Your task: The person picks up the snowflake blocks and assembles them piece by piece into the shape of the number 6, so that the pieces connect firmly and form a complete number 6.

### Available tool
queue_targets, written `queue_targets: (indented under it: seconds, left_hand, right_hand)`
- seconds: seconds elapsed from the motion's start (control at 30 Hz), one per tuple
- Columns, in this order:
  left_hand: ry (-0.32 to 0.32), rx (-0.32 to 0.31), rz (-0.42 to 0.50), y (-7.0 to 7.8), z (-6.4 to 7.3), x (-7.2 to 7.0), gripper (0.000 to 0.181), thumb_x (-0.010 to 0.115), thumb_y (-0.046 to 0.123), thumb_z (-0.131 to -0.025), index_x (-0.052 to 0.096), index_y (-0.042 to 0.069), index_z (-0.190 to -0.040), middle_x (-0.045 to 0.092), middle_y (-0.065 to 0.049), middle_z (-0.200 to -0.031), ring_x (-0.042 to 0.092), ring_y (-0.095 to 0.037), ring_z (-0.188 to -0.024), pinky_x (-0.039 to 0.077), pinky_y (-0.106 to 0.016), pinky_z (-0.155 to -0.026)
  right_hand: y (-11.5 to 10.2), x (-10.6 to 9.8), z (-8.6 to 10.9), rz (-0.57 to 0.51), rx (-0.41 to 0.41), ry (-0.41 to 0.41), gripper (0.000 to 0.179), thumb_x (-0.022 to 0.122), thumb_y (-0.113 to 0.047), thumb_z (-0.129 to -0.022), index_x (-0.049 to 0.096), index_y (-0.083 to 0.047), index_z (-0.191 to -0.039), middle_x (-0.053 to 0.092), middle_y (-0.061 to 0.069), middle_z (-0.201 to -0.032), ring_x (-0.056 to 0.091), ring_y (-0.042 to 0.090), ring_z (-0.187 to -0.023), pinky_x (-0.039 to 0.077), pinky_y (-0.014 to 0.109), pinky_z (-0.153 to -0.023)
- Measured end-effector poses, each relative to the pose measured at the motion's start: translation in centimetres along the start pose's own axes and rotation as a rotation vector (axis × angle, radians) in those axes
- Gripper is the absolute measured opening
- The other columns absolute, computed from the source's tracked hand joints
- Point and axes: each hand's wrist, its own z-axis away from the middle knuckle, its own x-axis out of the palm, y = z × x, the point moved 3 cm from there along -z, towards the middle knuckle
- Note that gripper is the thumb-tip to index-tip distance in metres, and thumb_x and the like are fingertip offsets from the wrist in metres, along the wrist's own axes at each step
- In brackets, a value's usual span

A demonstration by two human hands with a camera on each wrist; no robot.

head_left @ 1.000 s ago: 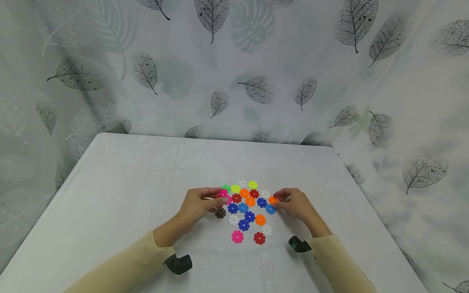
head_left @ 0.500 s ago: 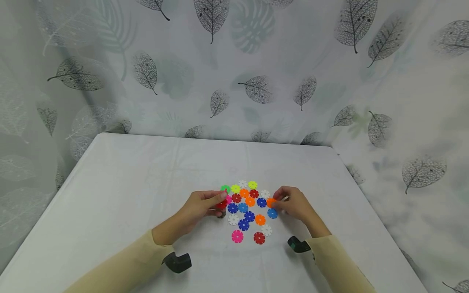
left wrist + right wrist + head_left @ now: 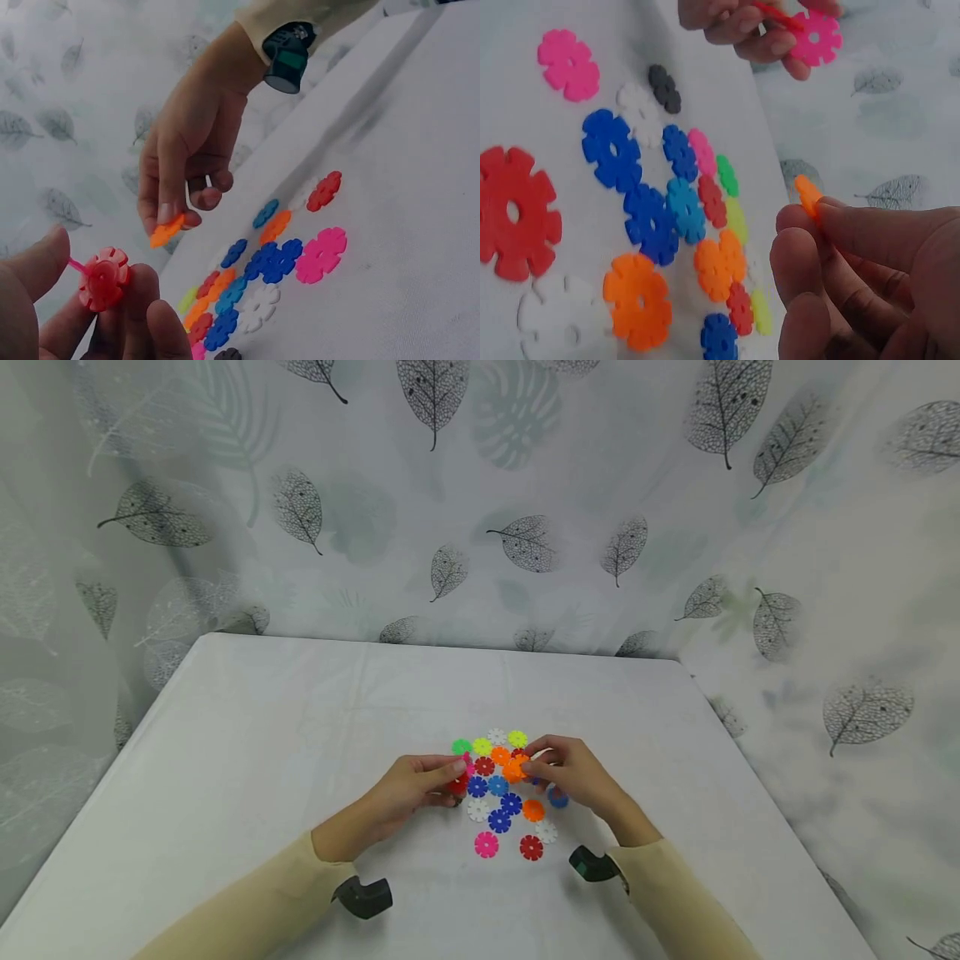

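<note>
My left hand (image 3: 405,789) pinches a red snowflake disc (image 3: 105,279) slotted together with a pink snowflake disc (image 3: 819,37), the two crossing at an angle. Between thumb and forefinger, my right hand (image 3: 577,777) holds an orange snowflake disc (image 3: 807,196) above the loose pieces. A gap separates the orange disc from the joined pair. Below both hands lie several flat snowflake discs, among them a loose pink disc (image 3: 486,845), a loose red disc (image 3: 531,847) and a white disc (image 3: 259,307). A dark disc (image 3: 664,88) is mostly hidden by my left hand in the head view.
A white cloth covers the table (image 3: 300,710), whose far edge meets a leaf-patterned curtain (image 3: 375,527). Black wrist devices stick out from both sleeves, a left one (image 3: 365,898) and a right one (image 3: 592,864), low over the cloth.
My right hand has picked up the orange disc from the right edge of the group and carried it left. My left hand has turned the joined pair, so the red disc now shows more.
</note>
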Motion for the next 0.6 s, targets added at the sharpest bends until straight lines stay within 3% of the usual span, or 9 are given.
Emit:
queue_targets:
  seconds: [0.2, 0.6]
  left_hand:
    - [-0.039, 0.005, -0.013, 0.1, 0.0, 0.2, 0.052, 0.07, 0.037, -0.096, 0.065, 0.0, -0.132, 0.071, -0.014, -0.113, 0.068, -0.021, -0.097, 0.056, -0.033, -0.088]
    - [-0.079, 0.009, -0.016, 0.0, 0.0, 0.4, 0.052, 0.069, 0.035, -0.097, 0.064, -0.001, -0.134, 0.071, -0.008, -0.109, 0.066, -0.021, -0.097, 0.056, -0.032, -0.086]
  right_hand:
    - [-1.7, 0.8, 0.2, -0.043, -0.088, -0.034, 0.036, 0.073, -0.025, -0.095, 0.067, -0.002, -0.121, 0.074, 0.009, -0.09, 0.068, 0.027, -0.071, 0.058, 0.04, -0.065]
    - [-4.5, 1.9, 0.3, -0.086, -0.15, 0.015, 0.034, 0.074, -0.03, -0.095, 0.07, -0.008, -0.12, 0.075, 0.015, -0.096, 0.068, 0.024, -0.072, 0.056, 0.035, -0.063]
